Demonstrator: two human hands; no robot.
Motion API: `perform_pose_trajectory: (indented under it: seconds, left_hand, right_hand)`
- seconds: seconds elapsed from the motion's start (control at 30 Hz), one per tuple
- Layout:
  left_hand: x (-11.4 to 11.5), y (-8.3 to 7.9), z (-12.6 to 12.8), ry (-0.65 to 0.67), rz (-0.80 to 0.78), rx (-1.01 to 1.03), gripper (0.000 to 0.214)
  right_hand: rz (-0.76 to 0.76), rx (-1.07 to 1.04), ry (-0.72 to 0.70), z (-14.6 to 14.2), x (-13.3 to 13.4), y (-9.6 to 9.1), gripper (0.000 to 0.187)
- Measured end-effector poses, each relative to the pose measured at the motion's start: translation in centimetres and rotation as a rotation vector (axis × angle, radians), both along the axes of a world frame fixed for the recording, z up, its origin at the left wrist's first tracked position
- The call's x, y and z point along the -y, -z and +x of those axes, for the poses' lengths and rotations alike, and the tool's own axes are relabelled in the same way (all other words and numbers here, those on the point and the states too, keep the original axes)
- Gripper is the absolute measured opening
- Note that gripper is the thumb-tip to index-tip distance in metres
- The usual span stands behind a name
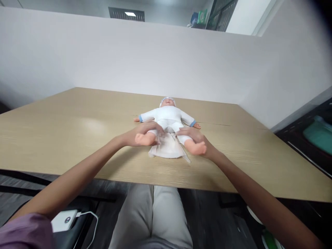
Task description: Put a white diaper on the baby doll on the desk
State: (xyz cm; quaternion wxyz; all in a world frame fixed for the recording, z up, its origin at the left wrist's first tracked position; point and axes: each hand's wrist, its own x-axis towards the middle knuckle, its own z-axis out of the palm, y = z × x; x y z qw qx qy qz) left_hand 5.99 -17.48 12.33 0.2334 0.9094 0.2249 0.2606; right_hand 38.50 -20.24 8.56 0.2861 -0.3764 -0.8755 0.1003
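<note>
A baby doll (169,112) in a white suit with blue cuffs lies on its back on the table, head away from me and bare feet toward me. My left hand (132,136) curls round the doll's leg on the left, its fingers over the inner thigh and somewhat blurred. On the other side, my right hand (193,133) is bent over the other leg, fingertips near the upper thigh. Between the spread legs lies an opened white diaper (168,148), its near edge flat on the wood. The doll's feet cover part of both hands.
The wooden table (64,138) ends at a pale partition wall (116,55). Below its front edge, a white device (64,221) with a cable rests on a dark seat at the left. A green item (320,135) stands in a dark holder at the far right.
</note>
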Motion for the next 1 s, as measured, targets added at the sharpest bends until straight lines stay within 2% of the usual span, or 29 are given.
perform_pose_trajectory:
  seconds: [0.07, 0.13, 0.27, 0.4, 0.57, 0.7, 0.73, 0.8, 0.87, 0.9, 1.0]
  left_hand:
    - [0.4, 1.7, -1.9, 0.009, 0.044, -0.075, 0.041]
    - [0.7, 3.3, -3.1, 0.019, 0.087, -0.133, 0.049]
    - [1.2, 5.2, -3.3, 0.003, 0.141, -0.219, 0.064]
    - [1.2, 5.1, -2.9, 0.008, 0.177, -0.251, 0.064]
    - [1.2, 4.1, -2.6, -0.004, 0.104, -0.233, 0.05]
    - [2.1, 3.8, -1.0, -0.096, 0.093, -0.267, 0.034]
    - [2.4, 4.0, -0.5, -0.138, 0.12, -0.286, 0.04]
    - [3.1, 4.5, 0.6, -0.228, 0.195, -0.347, 0.059]
    - [3.4, 5.2, 1.4, -0.294, 0.279, -0.419, 0.057]
    - [3.5, 5.5, 1.7, -0.32, 0.315, -0.447, 0.049]
    - [3.4, 5.8, 2.0, -0.36, 0.36, -0.471, 0.029]
  right_hand:
    - [0.042, 0.092, -0.077, 1.4, 0.1, 1.3, 0.041]
    - [0.087, 0.184, -0.121, 2.3, 0.3, 2.5, 0.042]
    - [0.136, 0.257, -0.139, 2.9, 0.3, 3.9, 0.045]
    - [0.142, 0.234, -0.145, 2.9, 0.2, 4.0, 0.047]
    - [-0.016, 0.138, -0.153, 2.9, 0.2, 2.5, 0.055]
    - [-0.071, 0.118, -0.096, 1.6, 1.4, 1.3, 0.04]
    - [-0.054, 0.146, -0.065, 1.1, 1.9, 1.3, 0.039]
    - [0.005, 0.222, -0.008, 0.0, 2.9, 1.8, 0.054]
    - [0.079, 0.276, 0.033, -0.9, 3.7, 2.9, 0.066]
    - [0.107, 0.29, 0.054, -1.3, 4.0, 3.4, 0.064]
    - [0.153, 0.29, 0.11, -1.8, 3.9, 4.5, 0.042]
